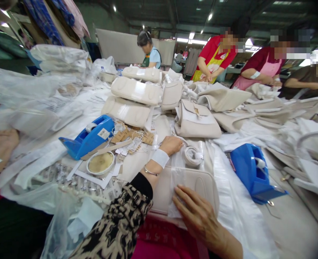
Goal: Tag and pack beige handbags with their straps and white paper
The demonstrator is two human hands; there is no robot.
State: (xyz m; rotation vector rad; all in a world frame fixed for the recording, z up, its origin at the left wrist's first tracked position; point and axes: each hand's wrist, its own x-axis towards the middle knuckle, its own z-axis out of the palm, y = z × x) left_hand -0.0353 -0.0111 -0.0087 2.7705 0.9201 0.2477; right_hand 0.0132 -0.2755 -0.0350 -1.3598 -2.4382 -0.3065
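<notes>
A beige bag (159, 201) lies flat in front of me, with a strip of translucent film (177, 180) running across it. My right hand (196, 208) rests on the bag and the film's lower part, fingers stretched out. At the bag's far edge my left hand (171, 145) is closed, knuckles up, near the upper end of the film. What its fingers hold is hidden. Just right of it sits a coiled beige strap (192, 156) with a clear wrap around it. A beige flap bag with a metal clasp (198, 120) stands beyond.
Blue tape dispensers stand left (90, 136) and right (252, 172). Brown tags with strings (132, 136) and a tape roll (101, 162) lie on the left. Stacked beige bags (136, 91) are behind. A co-worker's hand (2, 144) is at far left; several people work across the table.
</notes>
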